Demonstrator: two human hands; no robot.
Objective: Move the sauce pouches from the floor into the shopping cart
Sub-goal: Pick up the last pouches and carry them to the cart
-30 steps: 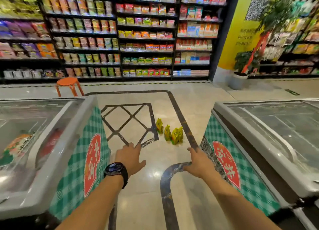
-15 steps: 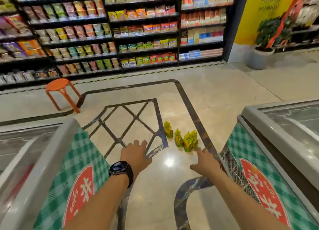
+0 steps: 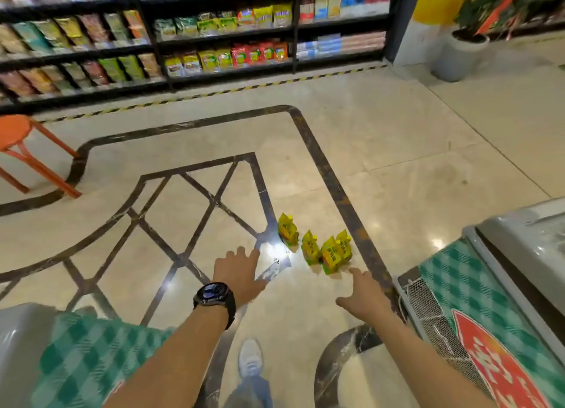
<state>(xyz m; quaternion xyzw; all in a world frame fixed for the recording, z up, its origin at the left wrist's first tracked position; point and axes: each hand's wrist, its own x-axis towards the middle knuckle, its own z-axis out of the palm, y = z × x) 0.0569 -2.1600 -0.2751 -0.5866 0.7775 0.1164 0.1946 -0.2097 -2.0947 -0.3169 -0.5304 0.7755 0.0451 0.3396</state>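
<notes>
Head view. Left hand [image 3: 237, 273]: extended forward, fingers spread, nothing held; black watch [image 3: 214, 296] on wrist. Right hand [image 3: 363, 294]: extended forward, fingers relaxed and splayed, nothing held, fingertips near closest pouch, not touching. Sauce pouches [image 3: 315, 247]: four yellow packs, upright on floor [image 3: 412, 163], clustered beside dark inlay band. Freezer [image 3: 501, 285], green-check panel: right of right hand. Orange stool [image 3: 21, 144]: far left. Shopping cart: not visible.

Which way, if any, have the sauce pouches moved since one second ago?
No. The sauce pouches stand beside the same dark floor band as before.
</notes>
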